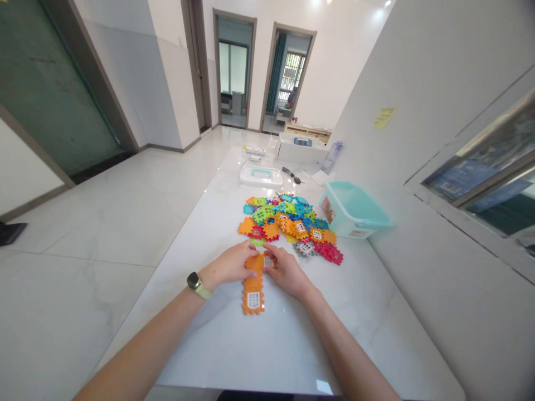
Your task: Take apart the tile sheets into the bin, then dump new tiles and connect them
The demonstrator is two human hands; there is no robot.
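Observation:
Several orange interlocking puzzle tiles (pixel 252 284) lie flat on the white table in an L shape, with a white lattice window in the tile nearest me. My left hand (pixel 236 262), with a watch on its wrist, is closed on the left edge of the upper orange tile. At the upper right, my right hand (pixel 286 269) pinches an orange window tile (pixel 268 260) against that tile's side. Fingers partly cover the joint between them, so I cannot tell whether the teeth are fully locked. Just beyond my hands spreads a pile of coloured puzzle tiles (pixel 288 214).
A turquoise plastic bin (pixel 355 214) stands right of the pile, by the wall. Behind the pile are a white lid (pixel 261 176), a dark strap-like item (pixel 291 175), a white box (pixel 301 150) and a clear bottle (pixel 333 156). The table's left edge (pixel 175 223) borders open floor.

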